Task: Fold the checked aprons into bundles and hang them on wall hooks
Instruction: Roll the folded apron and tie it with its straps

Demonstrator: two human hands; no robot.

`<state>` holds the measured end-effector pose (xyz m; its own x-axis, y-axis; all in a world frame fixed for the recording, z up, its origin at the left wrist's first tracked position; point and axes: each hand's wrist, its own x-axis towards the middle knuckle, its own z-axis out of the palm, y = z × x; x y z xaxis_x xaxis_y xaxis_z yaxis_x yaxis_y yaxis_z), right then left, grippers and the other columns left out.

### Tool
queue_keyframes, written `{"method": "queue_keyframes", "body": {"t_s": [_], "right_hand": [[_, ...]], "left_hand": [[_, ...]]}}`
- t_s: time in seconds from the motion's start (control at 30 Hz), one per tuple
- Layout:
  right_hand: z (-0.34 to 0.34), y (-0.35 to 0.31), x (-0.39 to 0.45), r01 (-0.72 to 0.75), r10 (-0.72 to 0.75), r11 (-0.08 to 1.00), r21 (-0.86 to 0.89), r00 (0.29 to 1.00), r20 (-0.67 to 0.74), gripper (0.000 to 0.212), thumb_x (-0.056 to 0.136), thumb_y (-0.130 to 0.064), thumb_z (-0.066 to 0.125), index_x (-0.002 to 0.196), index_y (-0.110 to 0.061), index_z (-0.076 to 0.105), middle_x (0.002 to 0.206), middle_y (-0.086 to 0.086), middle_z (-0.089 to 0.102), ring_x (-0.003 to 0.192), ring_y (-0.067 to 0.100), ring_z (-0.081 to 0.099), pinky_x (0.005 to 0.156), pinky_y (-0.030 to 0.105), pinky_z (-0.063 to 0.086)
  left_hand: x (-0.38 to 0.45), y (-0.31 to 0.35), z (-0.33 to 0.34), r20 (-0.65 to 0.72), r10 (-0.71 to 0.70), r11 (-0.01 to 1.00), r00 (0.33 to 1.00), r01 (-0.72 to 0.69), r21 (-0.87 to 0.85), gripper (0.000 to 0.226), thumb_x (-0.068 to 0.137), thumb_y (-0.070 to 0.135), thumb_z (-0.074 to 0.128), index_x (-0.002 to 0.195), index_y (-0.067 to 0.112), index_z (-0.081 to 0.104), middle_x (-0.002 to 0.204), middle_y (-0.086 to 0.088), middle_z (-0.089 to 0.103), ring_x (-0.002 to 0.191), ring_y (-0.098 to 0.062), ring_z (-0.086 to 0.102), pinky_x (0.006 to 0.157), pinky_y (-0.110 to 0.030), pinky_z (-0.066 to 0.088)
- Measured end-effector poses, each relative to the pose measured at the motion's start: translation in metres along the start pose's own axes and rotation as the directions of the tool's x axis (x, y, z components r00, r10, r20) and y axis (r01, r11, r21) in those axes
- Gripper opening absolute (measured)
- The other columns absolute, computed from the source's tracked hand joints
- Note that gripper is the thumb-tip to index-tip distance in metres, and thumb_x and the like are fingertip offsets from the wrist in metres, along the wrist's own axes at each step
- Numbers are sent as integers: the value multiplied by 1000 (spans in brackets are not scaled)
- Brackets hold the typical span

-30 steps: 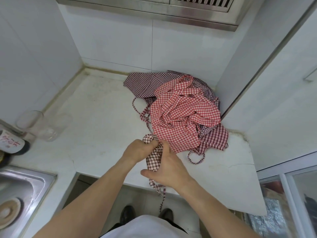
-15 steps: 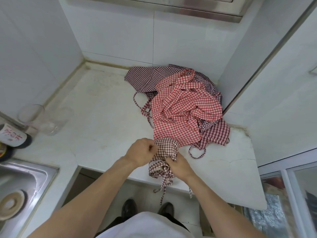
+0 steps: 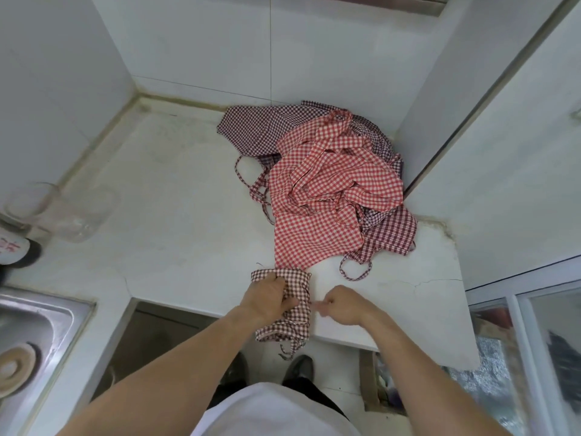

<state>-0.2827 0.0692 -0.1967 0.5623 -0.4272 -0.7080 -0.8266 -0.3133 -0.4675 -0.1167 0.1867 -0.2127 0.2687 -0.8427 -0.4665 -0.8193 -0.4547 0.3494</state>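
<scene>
**Rolled apron held at the counter's front edge**

Nearest, the left hand point(image 3: 269, 296) grips a dark checked apron bundle point(image 3: 290, 305), now laid flat with its ties hanging over the counter point(image 3: 176, 196) edge. The right hand point(image 3: 341, 305) has let go since a moment ago and hovers just beside it, fingers curled, holding nothing. The bundle seems nearly ready for hanging. Beyond, the heap of loose aprons point(image 3: 327, 190) fills the right corner; bare counter lies to the left

bare forearms point(image 3: 176, 369), white top point(image 3: 276, 410), blk shoes point(image 3: 297, 368)
</scene>
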Motion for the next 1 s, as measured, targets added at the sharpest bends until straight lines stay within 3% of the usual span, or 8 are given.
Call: {"method": "queue_keyframes", "body": {"t_s": [0.1,0.23,0.37,0.47,0.67,0.83,0.93,1.0], "right_hand": [[-30,18,-9,30,-11,984,174,994,-113,38,100,-39,53,71,-14,58,80,10,60,74,18,52,69,32,39],[-35,-13,-21,247,-180,902,353,961,-211,29,99,-17,55,71,-20,64,92,-5,61,79,7,54,77,20,41],[-5,-35,-20,354,-267,863,361,925,-270,33,94,-11,52,63,-12,65,59,-11,57,62,2,50,67,23,41],[6,-14,-13,366,-196,803,470,907,-372,35,86,-22,47,53,-12,42,56,5,43,61,16,43,65,34,37],[19,19,-18,251,27,748,615,914,-406,40,88,-27,53,54,-12,39,55,4,38,58,17,38,68,40,34],[19,-43,-32,485,-201,646,589,853,-482,40,95,-23,46,56,-19,37,55,-5,35,58,16,36,61,38,36],[21,-60,-25,506,-235,633,586,847,-477,45,100,-23,39,57,-32,45,58,-7,42,64,16,43,68,39,40],[17,-61,-20,495,-224,604,625,858,-462,41,99,-24,38,60,-25,47,62,-1,43,65,16,42,68,33,37]], "left_hand": [[5,1,6,11,4,998,1000,-5,60,48,95,54,51,117,12,56,127,-7,54,110,-24,55,100,-37,43],[11,12,12,-2,6,997,1000,-6,75,48,96,52,51,122,12,55,128,-7,53,114,-25,53,103,-37,39],[14,18,14,7,-13,997,1000,13,80,49,98,51,46,129,14,52,127,-7,52,117,-25,51,104,-38,38],[13,14,11,21,-39,998,999,40,-54,43,99,49,45,121,13,55,127,-7,53,114,-25,53,103,-39,39],[16,15,4,72,-64,993,995,70,-99,49,100,53,42,123,11,53,131,-8,51,119,-26,51,105,-39,39],[18,22,-3,102,-41,995,994,50,-86,32,101,36,46,116,11,58,118,-7,51,110,-26,55,97,-39,47],[23,23,-7,157,-34,992,987,53,-116,21,96,25,47,106,18,65,113,-5,60,102,-22,60,91,-36,52],[23,23,-14,178,-18,984,984,48,-170,20,98,26,45,95,20,64,102,-1,64,90,-18,61,84,-32,52]]}}
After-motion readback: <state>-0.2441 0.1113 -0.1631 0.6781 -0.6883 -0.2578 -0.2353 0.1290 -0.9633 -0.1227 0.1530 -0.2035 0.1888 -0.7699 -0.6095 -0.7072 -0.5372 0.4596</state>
